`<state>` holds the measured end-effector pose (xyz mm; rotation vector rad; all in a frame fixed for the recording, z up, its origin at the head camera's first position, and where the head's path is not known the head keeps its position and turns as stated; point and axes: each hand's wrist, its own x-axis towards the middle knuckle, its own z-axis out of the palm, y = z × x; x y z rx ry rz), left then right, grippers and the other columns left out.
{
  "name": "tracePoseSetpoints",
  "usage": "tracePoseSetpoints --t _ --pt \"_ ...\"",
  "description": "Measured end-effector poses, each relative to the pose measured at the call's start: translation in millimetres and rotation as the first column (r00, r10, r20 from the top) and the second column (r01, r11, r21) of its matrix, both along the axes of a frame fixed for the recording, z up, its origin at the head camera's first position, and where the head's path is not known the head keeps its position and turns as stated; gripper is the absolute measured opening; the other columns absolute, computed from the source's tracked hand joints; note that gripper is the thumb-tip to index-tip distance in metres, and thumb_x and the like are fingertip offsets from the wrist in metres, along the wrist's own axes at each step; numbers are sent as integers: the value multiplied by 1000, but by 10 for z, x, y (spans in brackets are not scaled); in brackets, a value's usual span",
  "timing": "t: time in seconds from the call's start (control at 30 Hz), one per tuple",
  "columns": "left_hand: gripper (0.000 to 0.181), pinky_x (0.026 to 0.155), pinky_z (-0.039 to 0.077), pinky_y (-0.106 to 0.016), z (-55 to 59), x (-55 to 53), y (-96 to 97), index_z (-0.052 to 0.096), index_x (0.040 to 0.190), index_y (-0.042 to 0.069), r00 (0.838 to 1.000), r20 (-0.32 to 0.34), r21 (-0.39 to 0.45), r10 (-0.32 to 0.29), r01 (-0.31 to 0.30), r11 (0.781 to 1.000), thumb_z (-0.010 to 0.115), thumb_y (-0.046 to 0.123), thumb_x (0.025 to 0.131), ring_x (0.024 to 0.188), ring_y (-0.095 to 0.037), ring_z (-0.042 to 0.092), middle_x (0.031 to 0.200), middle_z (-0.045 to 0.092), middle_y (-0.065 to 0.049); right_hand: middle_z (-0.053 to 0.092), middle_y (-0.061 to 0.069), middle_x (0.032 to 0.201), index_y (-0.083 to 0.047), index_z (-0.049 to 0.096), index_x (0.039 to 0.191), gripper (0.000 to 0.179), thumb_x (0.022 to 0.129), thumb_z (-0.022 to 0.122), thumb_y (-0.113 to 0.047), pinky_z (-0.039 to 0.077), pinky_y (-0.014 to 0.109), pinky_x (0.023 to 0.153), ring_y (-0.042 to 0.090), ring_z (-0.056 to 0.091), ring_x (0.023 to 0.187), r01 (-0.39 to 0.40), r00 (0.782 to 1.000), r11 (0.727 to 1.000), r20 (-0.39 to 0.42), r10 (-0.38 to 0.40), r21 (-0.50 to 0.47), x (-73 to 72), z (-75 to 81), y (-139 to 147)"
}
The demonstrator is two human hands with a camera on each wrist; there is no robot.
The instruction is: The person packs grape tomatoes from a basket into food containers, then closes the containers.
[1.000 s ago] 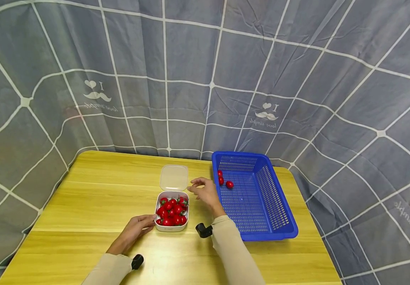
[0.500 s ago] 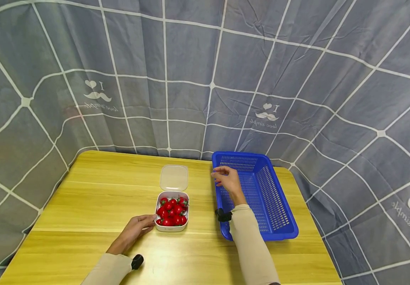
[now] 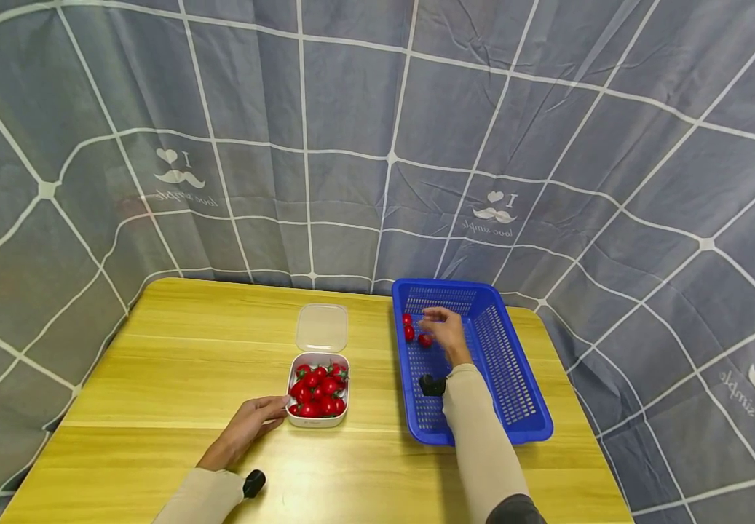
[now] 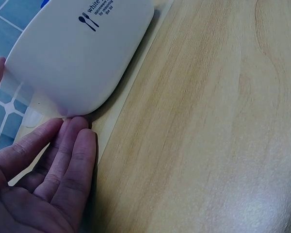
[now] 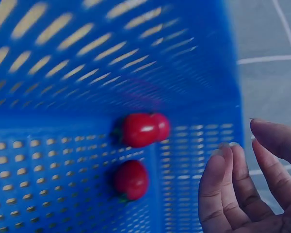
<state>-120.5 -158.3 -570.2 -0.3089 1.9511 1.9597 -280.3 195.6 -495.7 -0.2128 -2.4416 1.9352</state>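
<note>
My left hand (image 3: 250,426) rests its relaxed fingertips against the left side of a white square food box (image 3: 317,422). In the left wrist view, the fingers (image 4: 80,160) touch the lower edge of the box's wall. Red cherry tomatoes (image 3: 314,393) with green stems fill the box. My right hand (image 3: 446,333) hovers over the blue plastic basket (image 3: 531,397), its fingers loosely bent and holding nothing. Three tomatoes lie in the basket: one red tomato (image 5: 131,180) sits apart, and two others (image 5: 139,129) lie together in the right wrist view.
A translucent lid (image 3: 321,327) lies flat behind the white box. Both the box and the basket stand on a yellow wooden table (image 3: 187,342). A grey checked curtain (image 3: 344,182) hangs close behind the table.
My right hand has moved right, from beside the lid and box, across the basket's left rim and over its inside. The left hand has stayed at the box.
</note>
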Motion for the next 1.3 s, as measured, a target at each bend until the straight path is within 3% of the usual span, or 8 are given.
tracePoseSetpoints --t 0.17,0.33,0.6,0.7,0.93,1.03,1.2,1.3 --pt "59 103 46 -42 7 8 11 47 129 -17 1000 8 -4 2 -2 1000 59 32 97 118 -32 54 132 52 -25 66 20 95 6 68 104 31 74 73 9 60 36 64 21 64 75 -9 999 1000 -42 9 5 -77 -262 134" --pt "56 103 46 -42 16 14 12 48 128 -17 1000 5 6 12 -12 1000 58 29 97 118 -33 53 132 51 -25 61 28 112 11 63 116 42 74 70 16 61 42 71 29 66 80 46 994 996 97 -53 73 -62 -315 119" --pt "56 102 47 -39 20 17 7 48 128 -18 1000 -9 31 3 -3 1000 58 28 98 117 -32 55 132 51 -27 60 19 100 1 67 111 49 65 82 11 60 42 61 28 64 81 -38 986 997 166 27 61 -360 -1003 345" --pt "57 101 48 -38 17 11 1 47 128 -19 1000 -16 42 -3 4 999 58 27 98 117 -31 55 132 51 -28 64 18 105 -2 67 114 50 67 80 11 61 41 65 28 65 85 -62 978 996 205 46 70 -324 -998 341" --pt "58 103 46 -41 12 -2 9 46 129 -18 1000 -10 20 -3 4 1000 57 30 98 118 -32 54 133 51 -27 68 10 86 -10 72 97 35 66 86 -1 58 34 51 19 64 67 -141 983 990 118 140 -4 -729 -1861 717" --pt "61 103 46 -41 8 -2 13 47 129 -18 1000 -8 2 -3 4 1000 59 32 97 118 -32 54 133 51 -26 68 10 87 -8 71 99 34 69 84 0 59 36 53 20 65 67 -116 980 993 165 113 13 -622 -1660 652" --pt "57 101 48 -36 -1 -6 1 47 128 -18 1000 -20 19 -3 3 1000 58 29 98 117 -29 55 132 51 -26 66 10 78 10 62 108 31 78 71 8 59 31 56 17 61 60 -66 961 998 268 60 13 -176 -778 353" --pt "54 100 49 -33 -5 -7 -8 48 128 -19 1000 -28 39 5 -4 999 57 25 98 115 -27 56 131 52 -25 64 5 71 16 55 113 33 82 66 9 58 26 56 12 58 57 -61 954 998 292 65 -24 -46 -460 259"
